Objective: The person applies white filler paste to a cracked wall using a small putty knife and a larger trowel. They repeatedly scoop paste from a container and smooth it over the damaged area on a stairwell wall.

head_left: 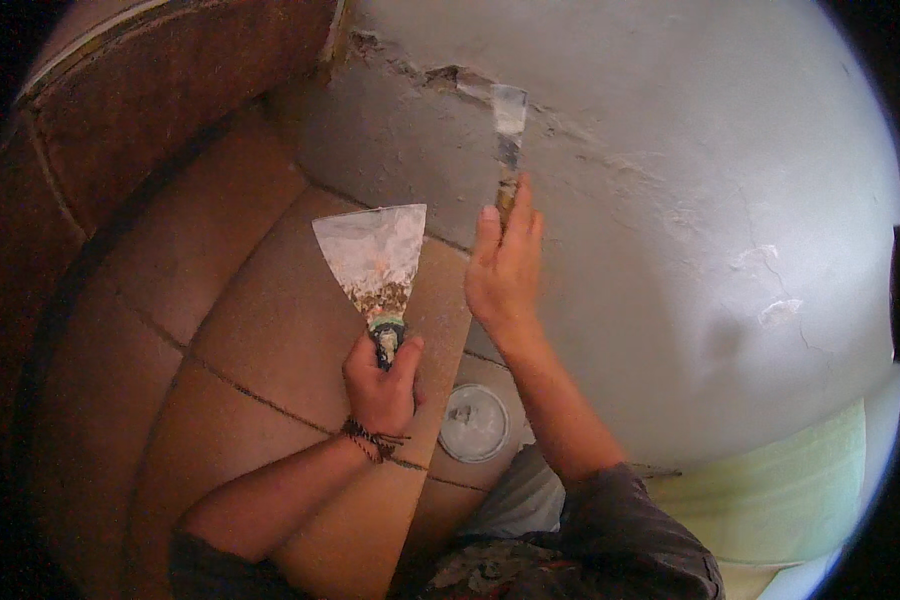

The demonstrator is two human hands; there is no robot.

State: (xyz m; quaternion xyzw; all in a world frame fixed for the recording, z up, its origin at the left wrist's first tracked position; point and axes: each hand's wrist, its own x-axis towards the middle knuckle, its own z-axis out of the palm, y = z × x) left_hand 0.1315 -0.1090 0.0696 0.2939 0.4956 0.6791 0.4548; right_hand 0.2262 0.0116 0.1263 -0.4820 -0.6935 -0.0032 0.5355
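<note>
My left hand (382, 385) is closed round the dark handle of a wide putty knife (375, 250). Its blade points away from me, smeared with whitish filler and brown rust or residue near the handle. In my right hand (507, 262) is a narrow putty knife (510, 112), gripped by its handle with the fingers stretched along it. The tip of that blade is at the grey wall (610, 230), beside a rough crack (457, 78) with broken plaster; whether it touches cannot be made out.
Brown tiled steps (240, 350) lie below and to the left. A round white lid or bucket (473, 424) stands on the tiles between my arms. More cracked, patched spots (778, 312) mark the wall at right. Pale green fabric (770, 500) shows at lower right.
</note>
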